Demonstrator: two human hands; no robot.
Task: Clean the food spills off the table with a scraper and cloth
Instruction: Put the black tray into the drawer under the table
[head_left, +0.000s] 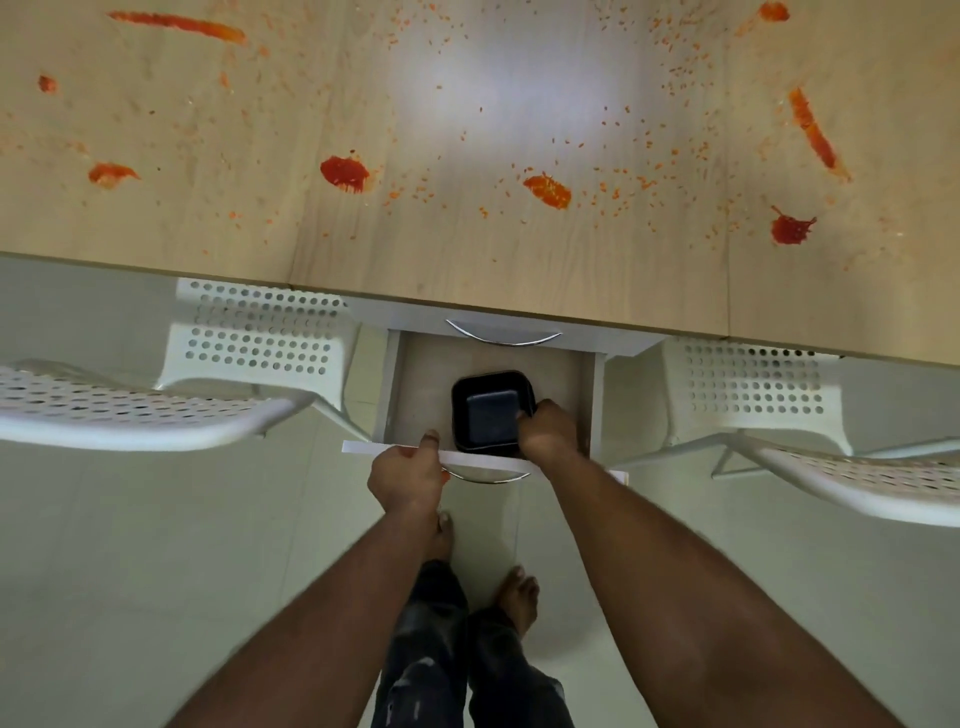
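Two hands are down at the open drawer (415, 395) under the desk (467, 260). My left hand (408, 478) has its grip closed on the drawer's white front panel (478, 460), thumb over the top edge and fingers curled underneath by the curved metal handle (483, 478). My right hand (545, 434) reaches inside the drawer with its grip closed on the right rim of a black square container (485, 410), which sits near the front of the drawer. I cannot tell what the container holds.

Up on the desk, the food spills are spread across the pale wood: a round red blob (344, 173) near the middle, an orange smear (548, 191) to its right, a dark red splat (790, 228) farther right, long streaks at top left (179, 23) and at right (813, 127), and scattered orange crumbs (634, 182) between them.

White perforated chairs stand on either side, one left (249, 338) and one right (753, 384). My bare feet (514, 597) are on the pale floor (156, 571) below the drawer.
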